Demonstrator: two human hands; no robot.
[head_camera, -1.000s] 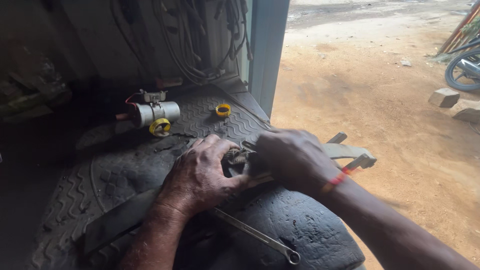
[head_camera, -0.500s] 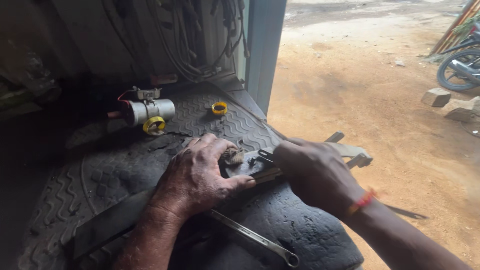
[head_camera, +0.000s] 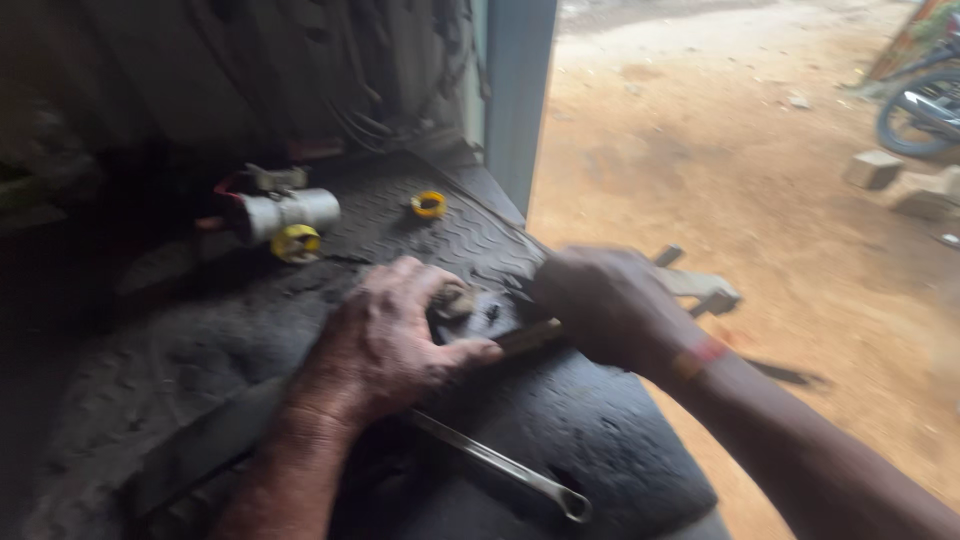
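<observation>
Head view is showing the right hand (head_camera: 610, 305) sliding toward three o'clock since a moment ago, its fingers wrapping a wooden-handled tool (head_camera: 530, 337), while the left hand (head_camera: 385, 340) is pinning a small grimy metal part (head_camera: 458, 300) on the black ribbed rubber mat (head_camera: 600, 440), fingers pressed together over it.

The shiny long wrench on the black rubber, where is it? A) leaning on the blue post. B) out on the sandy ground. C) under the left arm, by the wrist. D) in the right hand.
C: the wrench lies flat on the rubber mat, its handle running under the left hand at the wrist, and the right hand is not touching it.
</observation>
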